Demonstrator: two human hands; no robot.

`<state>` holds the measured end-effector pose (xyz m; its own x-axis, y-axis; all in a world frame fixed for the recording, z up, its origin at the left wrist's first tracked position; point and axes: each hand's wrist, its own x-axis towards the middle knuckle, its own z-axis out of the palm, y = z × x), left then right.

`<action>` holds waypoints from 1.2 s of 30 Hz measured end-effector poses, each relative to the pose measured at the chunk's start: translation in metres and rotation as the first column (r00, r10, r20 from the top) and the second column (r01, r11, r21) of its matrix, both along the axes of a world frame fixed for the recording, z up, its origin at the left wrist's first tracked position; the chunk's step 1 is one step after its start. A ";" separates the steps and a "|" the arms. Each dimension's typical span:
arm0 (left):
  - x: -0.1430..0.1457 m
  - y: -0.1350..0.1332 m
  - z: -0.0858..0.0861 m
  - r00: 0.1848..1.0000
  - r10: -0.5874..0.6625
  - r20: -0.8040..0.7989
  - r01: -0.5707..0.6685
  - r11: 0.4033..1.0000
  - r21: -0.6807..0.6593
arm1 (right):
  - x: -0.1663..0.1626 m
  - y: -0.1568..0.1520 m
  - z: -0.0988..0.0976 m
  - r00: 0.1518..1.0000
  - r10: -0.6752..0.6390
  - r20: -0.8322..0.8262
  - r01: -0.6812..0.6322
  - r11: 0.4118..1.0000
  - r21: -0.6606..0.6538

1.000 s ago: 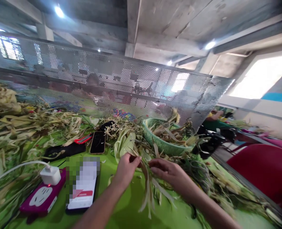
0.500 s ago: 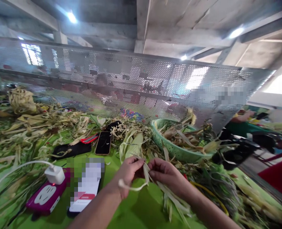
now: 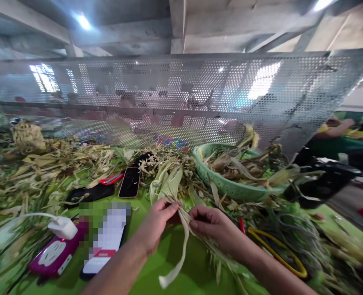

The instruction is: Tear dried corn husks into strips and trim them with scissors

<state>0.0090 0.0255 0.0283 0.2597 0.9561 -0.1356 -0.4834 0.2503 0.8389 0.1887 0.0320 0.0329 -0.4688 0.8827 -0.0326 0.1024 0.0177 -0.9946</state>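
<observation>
Over the green tabletop, my left hand [image 3: 157,224] is closed, thumb and fingers pinching a bundle of dry corn husk strips. My right hand [image 3: 212,224] is closed on the same bundle just to the right, fingertips close to the left ones. A pale, wide husk strip [image 3: 183,254] hangs from between the hands and curls toward the front. Thinner husk ends [image 3: 221,256] trail beneath my right wrist. Beyond my left hand lies a sheaf of broad green-white husks [image 3: 171,184]. The fingers partly hide where the strips meet.
A green plastic basket [image 3: 209,176] of dry husks stands behind my right hand. On the left are a lit phone [image 3: 107,239], a purple power strip [image 3: 51,256], a dark phone [image 3: 129,182] and a red cutter [image 3: 112,178]. Yellow-handled scissors [image 3: 280,250] lie right. A perforated metal screen [image 3: 157,88] rises behind.
The pale strip, looped to the left over my left wrist before, now hangs down between my hands. Both hands still pinch the bundle. The camera view has tilted and levelled slightly.
</observation>
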 end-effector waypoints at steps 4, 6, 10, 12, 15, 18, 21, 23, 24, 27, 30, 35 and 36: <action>0.003 0.001 -0.003 0.995 -0.008 0.102 0.010 1.000 -0.015 | 0.001 -0.003 0.005 0.998 0.034 -0.055 -0.036 0.998 -0.042; 0.002 0.003 -0.006 0.996 0.019 0.086 -0.018 1.000 -0.009 | 0.001 -0.003 0.006 0.999 0.029 -0.041 -0.030 0.999 -0.026; -0.002 0.004 -0.006 0.996 0.055 -0.063 -0.054 0.998 0.026 | 0.002 0.000 0.003 0.997 -0.037 0.061 0.033 0.997 0.067; -0.002 0.003 -0.004 0.988 0.040 -0.151 -0.032 0.998 0.058 | 0.003 0.002 0.001 0.986 -0.102 0.131 0.082 0.985 0.153; -0.001 0.000 -0.001 0.978 0.021 -0.208 0.000 0.995 0.098 | 0.002 0.002 -0.001 0.977 -0.159 0.143 0.127 0.970 0.206; 0.002 -0.001 -0.002 0.988 0.016 -0.155 -0.009 0.999 0.047 | 0.001 -0.001 0.001 0.993 -0.116 0.030 0.112 0.988 0.109; 0.004 -0.002 -0.006 0.998 -0.028 -0.050 0.027 0.999 -0.022 | 0.000 -0.004 0.004 0.994 -0.056 -0.093 0.057 0.998 0.004; 0.004 -0.003 -0.007 0.999 -0.043 -0.033 0.042 0.999 -0.014 | 0.000 -0.005 0.006 0.989 -0.033 -0.144 0.030 0.999 -0.028; 0.003 -0.002 -0.008 0.998 -0.042 -0.053 0.042 0.999 -0.001 | 0.000 -0.006 0.007 0.989 -0.029 -0.143 0.024 0.999 -0.032; 0.001 -0.001 -0.006 0.980 -0.008 -0.198 0.027 0.995 0.096 | 0.000 -0.006 0.009 0.996 -0.076 -0.046 0.077 0.997 0.031; 0.000 0.001 -0.003 0.943 0.016 -0.333 0.058 0.976 0.211 | 0.000 -0.005 0.008 0.988 -0.151 0.004 0.150 0.983 0.110; 0.006 -0.004 -0.004 0.907 -0.056 -0.417 0.191 0.937 0.291 | 0.000 -0.002 0.002 0.984 -0.176 -0.027 0.178 0.976 0.129; 0.008 -0.005 -0.004 0.901 -0.070 -0.428 0.216 0.928 0.304 | 0.001 -0.002 0.001 0.981 -0.190 -0.029 0.192 0.973 0.130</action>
<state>0.0167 0.0202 0.0242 0.3894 0.9189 0.0637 -0.0665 -0.0409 0.9969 0.1892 0.0301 0.0337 -0.2904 0.9520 0.0964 0.1005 0.1305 -0.9863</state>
